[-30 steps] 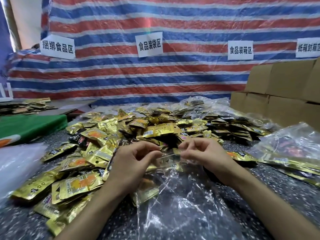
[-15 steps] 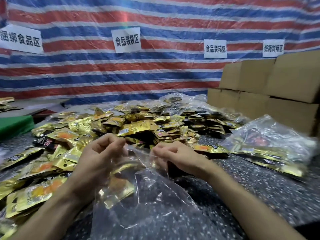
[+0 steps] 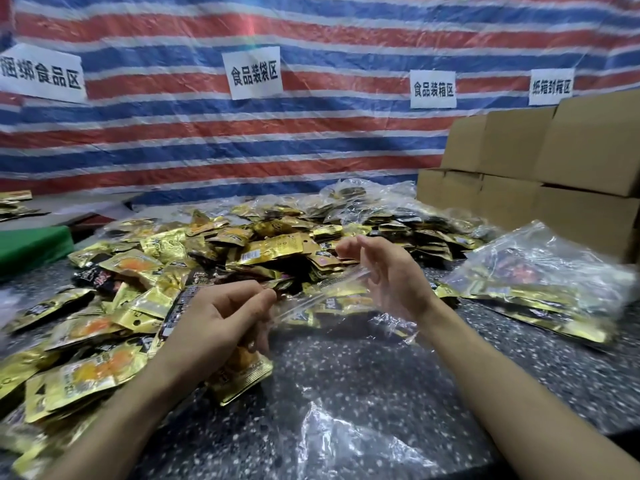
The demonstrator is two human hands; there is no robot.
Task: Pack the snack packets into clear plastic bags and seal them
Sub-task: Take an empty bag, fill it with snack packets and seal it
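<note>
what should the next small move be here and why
Probably reach the right hand forward into the snack packet pile and take a few: it is open and grips nothing, while the left hand pinches the edge of the clear plastic bag.

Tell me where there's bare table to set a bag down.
Bare table shows between your right forearm and the filled bag; a smaller patch lies between both forearms, edged by the clear bag. Loose packets crowd the left and middle.
</note>
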